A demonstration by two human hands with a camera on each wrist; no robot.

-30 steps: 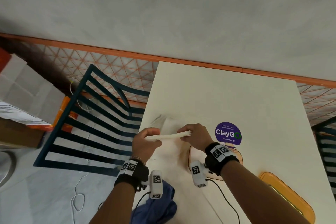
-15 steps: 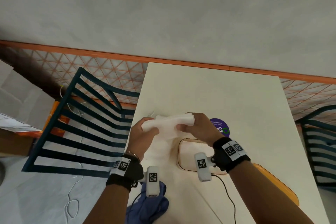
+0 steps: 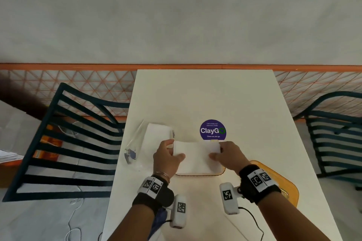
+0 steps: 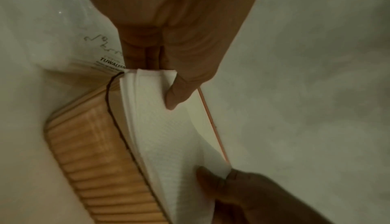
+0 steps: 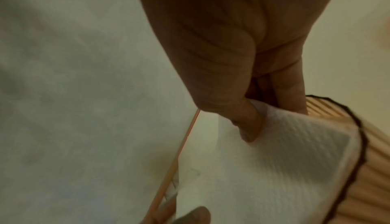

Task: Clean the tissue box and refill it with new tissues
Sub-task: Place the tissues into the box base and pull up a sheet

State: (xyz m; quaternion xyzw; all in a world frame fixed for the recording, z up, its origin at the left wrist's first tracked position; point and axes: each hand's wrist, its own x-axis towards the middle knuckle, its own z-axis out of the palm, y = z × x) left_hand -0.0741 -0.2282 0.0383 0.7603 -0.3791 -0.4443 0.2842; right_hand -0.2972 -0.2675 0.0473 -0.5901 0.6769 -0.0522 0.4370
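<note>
A white stack of tissues (image 3: 196, 159) lies over the open top of the ribbed wooden tissue box (image 3: 220, 172), which stands on the white table (image 3: 205, 96). My left hand (image 3: 166, 157) grips the stack's left end, thumb on top. My right hand (image 3: 228, 155) grips its right end the same way. In the left wrist view the tissues (image 4: 168, 136) sit just inside the dark-edged rim of the box (image 4: 88, 146). The right wrist view shows my thumb pressing the tissues (image 5: 263, 161) against the box (image 5: 375, 177).
A second tissue pack (image 3: 158, 132) and its clear plastic wrapper (image 3: 133, 150) lie left of the box. An orange tray or lid (image 3: 288, 188) sits at the right, a purple sticker (image 3: 213, 130) behind the box, a blue cloth (image 3: 158, 219) near the front edge. Dark slatted chairs (image 3: 68, 143) flank the table.
Both hands have carried the tissue stack from the left side of the table rightward and down onto the open box. The camera view has swung to face the table squarely.
</note>
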